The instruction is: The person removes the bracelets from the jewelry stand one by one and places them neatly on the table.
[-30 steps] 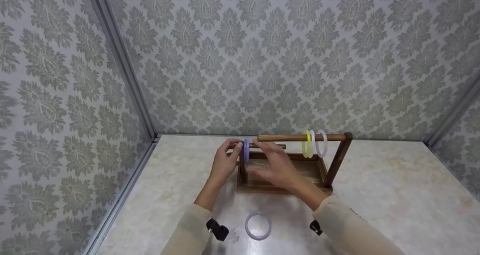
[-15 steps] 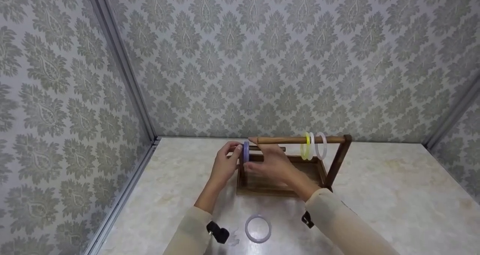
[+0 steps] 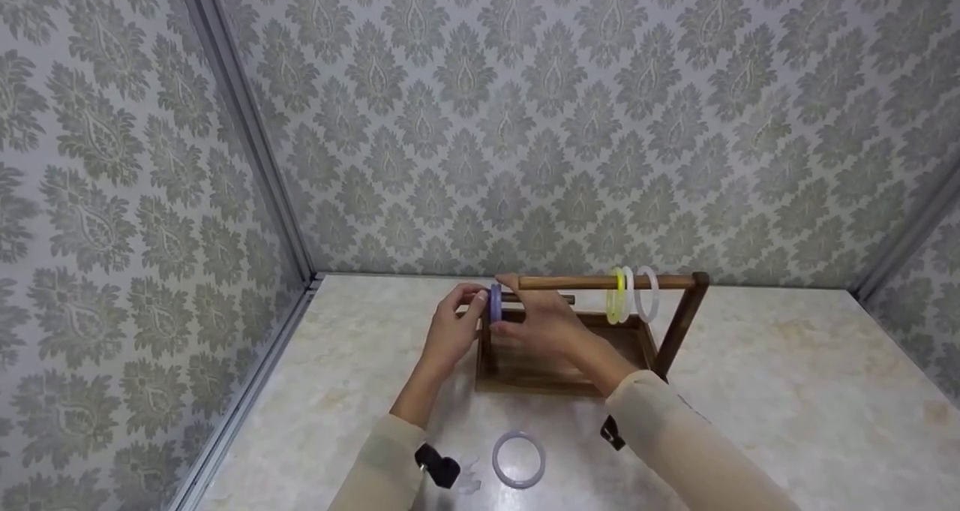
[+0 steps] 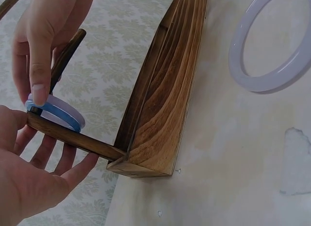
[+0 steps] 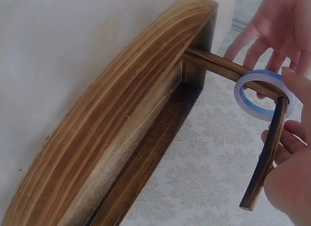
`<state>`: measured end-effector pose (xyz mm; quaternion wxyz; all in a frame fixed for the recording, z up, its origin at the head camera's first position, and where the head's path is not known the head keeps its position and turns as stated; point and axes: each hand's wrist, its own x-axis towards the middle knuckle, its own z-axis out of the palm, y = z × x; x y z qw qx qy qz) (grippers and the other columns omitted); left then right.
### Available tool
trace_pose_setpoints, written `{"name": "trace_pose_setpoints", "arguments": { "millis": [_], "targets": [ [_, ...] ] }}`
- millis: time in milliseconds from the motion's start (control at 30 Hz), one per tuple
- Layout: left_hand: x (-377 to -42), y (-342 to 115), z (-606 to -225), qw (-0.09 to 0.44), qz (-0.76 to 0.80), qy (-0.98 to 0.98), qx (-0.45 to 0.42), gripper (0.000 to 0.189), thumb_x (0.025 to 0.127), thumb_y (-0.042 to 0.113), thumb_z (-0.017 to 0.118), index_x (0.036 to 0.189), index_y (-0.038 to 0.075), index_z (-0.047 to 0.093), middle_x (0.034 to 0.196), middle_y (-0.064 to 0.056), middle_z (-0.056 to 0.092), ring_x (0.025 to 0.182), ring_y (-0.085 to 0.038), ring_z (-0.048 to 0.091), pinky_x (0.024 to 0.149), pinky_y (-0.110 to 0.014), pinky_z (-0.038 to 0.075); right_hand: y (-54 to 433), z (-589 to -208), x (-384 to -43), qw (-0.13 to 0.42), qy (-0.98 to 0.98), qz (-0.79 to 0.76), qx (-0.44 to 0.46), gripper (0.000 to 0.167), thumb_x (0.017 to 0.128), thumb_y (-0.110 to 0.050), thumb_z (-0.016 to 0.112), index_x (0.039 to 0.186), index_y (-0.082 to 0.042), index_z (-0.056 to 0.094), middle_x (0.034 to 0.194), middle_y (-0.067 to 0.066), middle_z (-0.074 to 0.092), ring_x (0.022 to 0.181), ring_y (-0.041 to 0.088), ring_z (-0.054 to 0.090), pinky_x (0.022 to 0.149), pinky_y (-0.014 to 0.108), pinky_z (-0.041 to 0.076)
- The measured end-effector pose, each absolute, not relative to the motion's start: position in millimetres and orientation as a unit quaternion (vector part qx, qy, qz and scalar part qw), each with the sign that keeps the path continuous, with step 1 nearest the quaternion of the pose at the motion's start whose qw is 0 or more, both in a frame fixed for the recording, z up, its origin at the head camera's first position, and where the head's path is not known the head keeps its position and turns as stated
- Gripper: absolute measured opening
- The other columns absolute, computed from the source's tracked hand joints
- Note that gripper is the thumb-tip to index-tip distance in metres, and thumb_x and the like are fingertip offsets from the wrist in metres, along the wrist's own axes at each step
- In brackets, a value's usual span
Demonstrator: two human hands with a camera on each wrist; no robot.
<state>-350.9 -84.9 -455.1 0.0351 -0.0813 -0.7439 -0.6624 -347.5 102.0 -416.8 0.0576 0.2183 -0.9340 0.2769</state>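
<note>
A blue bangle and a lavender bangle (image 5: 247,107) hang together on the left peg (image 5: 265,160) of a dark wooden stand (image 4: 165,104), close against its upright post (image 4: 73,137). My left hand (image 3: 454,331) grips the top of that post, with several fingers showing behind it in the left wrist view. My right hand (image 3: 551,327) holds the bangles at their rims. Its thumb lies on the near rim in the left wrist view, and its other fingers are partly hidden behind the peg.
Yellow, white and pale clear bangles (image 3: 648,295) hang on the stand's right peg (image 3: 577,282), which passes over my right hand. A lavender bangle (image 3: 518,485) lies flat on the marbled table (image 3: 787,391), with a pale scrap-like mark beside it. Patterned panels (image 3: 465,121) enclose the back and sides.
My right hand has moved left, from beside the bangles on the left peg to touching and holding them. My left hand has stayed at the post.
</note>
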Motion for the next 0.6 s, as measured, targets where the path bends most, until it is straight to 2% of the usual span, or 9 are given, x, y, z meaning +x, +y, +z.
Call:
{"name": "trace_pose_setpoints", "arguments": {
  "millis": [167, 400, 600],
  "targets": [
    [-350.5, -83.9, -456.3, 0.026, -0.662, -0.744, -0.089, 0.036, 0.112, 0.038, 0.055, 0.137, 0.013, 0.062, 0.135, -0.015, 0.060, 0.119, -0.030, 0.064, 0.095, -0.051, 0.061, 103.7, -415.4, -348.7, 0.058, -0.935, 0.268, 0.227, 0.079, 0.095, -0.035, 0.082, 0.162, -0.019, 0.044, 0.156, 0.012, 0.055, 0.139, 0.032, 0.055, 0.112, 0.049, 0.049],
    [-351.8, -83.7, -454.9, 0.025, -0.661, -0.745, -0.087, 0.035, 0.112, 0.038, 0.055, 0.136, 0.013, 0.063, 0.134, -0.014, 0.060, 0.118, -0.029, 0.064, 0.095, -0.050, 0.061, 104.5, -413.2, -350.2, 0.053, -0.938, 0.249, 0.234, 0.077, 0.094, -0.033, 0.085, 0.159, -0.019, 0.046, 0.147, 0.014, 0.062, 0.131, 0.033, 0.062, 0.107, 0.049, 0.053],
    [-352.8, -85.0, -454.9, 0.023, -0.660, -0.747, -0.079, 0.032, 0.112, 0.038, 0.055, 0.135, 0.015, 0.063, 0.133, -0.013, 0.061, 0.117, -0.029, 0.064, 0.093, -0.049, 0.062, 101.7, -410.2, -352.2, 0.034, -0.941, 0.241, 0.236, 0.083, 0.094, -0.033, 0.085, 0.162, -0.020, 0.041, 0.149, 0.015, 0.060, 0.131, 0.034, 0.062, 0.107, 0.048, 0.053]
  ]
}}
